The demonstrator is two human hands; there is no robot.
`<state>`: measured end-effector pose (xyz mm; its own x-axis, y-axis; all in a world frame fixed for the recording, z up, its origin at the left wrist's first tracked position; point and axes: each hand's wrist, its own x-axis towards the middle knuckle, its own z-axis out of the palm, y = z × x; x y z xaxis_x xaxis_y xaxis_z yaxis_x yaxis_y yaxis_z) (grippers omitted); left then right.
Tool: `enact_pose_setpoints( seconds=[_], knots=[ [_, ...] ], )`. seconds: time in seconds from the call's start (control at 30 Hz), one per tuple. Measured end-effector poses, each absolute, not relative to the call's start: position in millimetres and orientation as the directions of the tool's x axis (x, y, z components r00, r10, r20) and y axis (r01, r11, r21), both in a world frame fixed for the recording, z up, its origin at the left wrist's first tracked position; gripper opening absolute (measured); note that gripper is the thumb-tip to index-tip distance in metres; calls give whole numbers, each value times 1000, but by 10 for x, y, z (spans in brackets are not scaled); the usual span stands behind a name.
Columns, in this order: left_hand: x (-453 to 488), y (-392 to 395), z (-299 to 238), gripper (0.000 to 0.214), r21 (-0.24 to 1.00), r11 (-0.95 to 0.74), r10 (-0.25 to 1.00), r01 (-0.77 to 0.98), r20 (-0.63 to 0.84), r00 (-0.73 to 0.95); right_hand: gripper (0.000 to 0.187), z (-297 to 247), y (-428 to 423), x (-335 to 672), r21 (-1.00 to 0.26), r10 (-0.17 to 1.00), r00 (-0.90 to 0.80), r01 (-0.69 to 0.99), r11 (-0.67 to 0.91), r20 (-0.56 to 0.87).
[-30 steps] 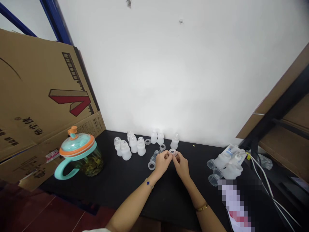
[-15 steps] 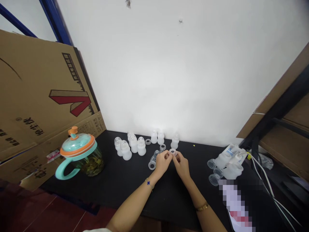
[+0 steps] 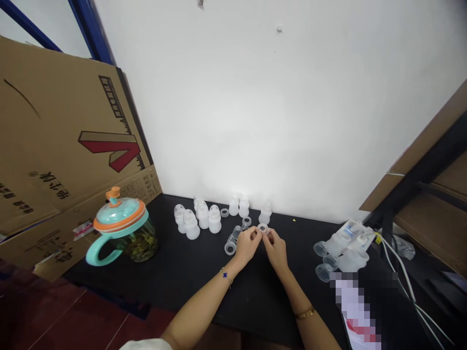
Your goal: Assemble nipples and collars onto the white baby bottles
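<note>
My left hand (image 3: pixel 246 245) and my right hand (image 3: pixel 276 248) meet over the black table (image 3: pixel 189 277), fingers pinched together on a small clear plastic ring (image 3: pixel 262 228) held between them. Just left of my left hand lies a clear cap piece (image 3: pixel 230 247) on its side. Behind the hands stand several small white frosted bottles (image 3: pixel 199 219), and more white bottles (image 3: pixel 265 212) stand near the wall. A loose ring (image 3: pixel 224 213) lies among them.
A teal and orange lidded jug (image 3: pixel 122 231) stands at the left, before a leaning cardboard box (image 3: pixel 62 146). At the right lie a pile of clear bottles in bags (image 3: pixel 343 250), white cables (image 3: pixel 404 287) and a dark shelf frame (image 3: pixel 412 180).
The hands keep their pinch on the ring in the same spot; only the camera has shifted slightly.
</note>
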<state>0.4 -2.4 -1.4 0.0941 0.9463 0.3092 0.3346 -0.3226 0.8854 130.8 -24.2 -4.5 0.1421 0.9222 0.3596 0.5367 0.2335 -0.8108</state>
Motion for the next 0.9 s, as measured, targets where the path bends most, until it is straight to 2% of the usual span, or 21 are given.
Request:
enact_pose_setpoints(
  seconds=[0.9],
  knots=[
    [-1, 28, -24, 31, 881, -327, 942, 342, 334, 39, 39, -9, -263, 1294, -807, 921, 133, 538, 244, 367]
  ],
)
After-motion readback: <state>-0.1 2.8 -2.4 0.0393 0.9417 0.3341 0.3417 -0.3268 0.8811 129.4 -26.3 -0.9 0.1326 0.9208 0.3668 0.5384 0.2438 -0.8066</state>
